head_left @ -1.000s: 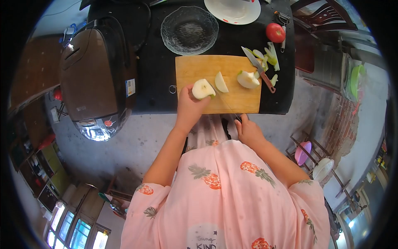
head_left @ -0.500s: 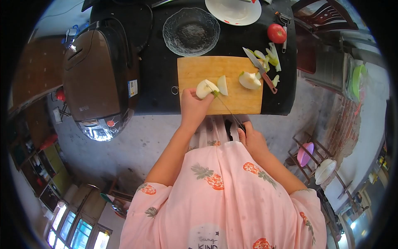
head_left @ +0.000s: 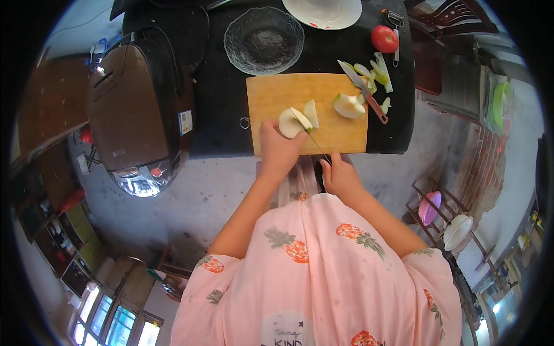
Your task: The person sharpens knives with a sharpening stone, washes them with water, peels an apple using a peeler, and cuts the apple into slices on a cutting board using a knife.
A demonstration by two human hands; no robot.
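My left hand (head_left: 280,144) is closed on a pale peeled fruit piece (head_left: 290,123), like apple or pear, holding it on the wooden cutting board (head_left: 268,89). In my right hand (head_left: 341,176) is the handle of a kitchen knife (head_left: 317,142). Its blade is seen nearly edge-on and runs up to the right side of the held piece, in or against the flesh; which one I cannot tell. A cut wedge (head_left: 311,113) lies just right of it. Further right on the board sits another peeled chunk (head_left: 348,106).
A brown-handled knife (head_left: 375,106) lies across the board's right edge beside green peelings (head_left: 382,72). Behind are a glass bowl (head_left: 264,41), a white plate (head_left: 326,12), a tomato (head_left: 385,39) and a peeler (head_left: 395,20). A brown rice cooker (head_left: 130,106) stands left.
My left hand and the fruit piece have shifted slightly right, closer to the cut wedge. My right hand and the knife have moved up toward the board, the blade steeper.
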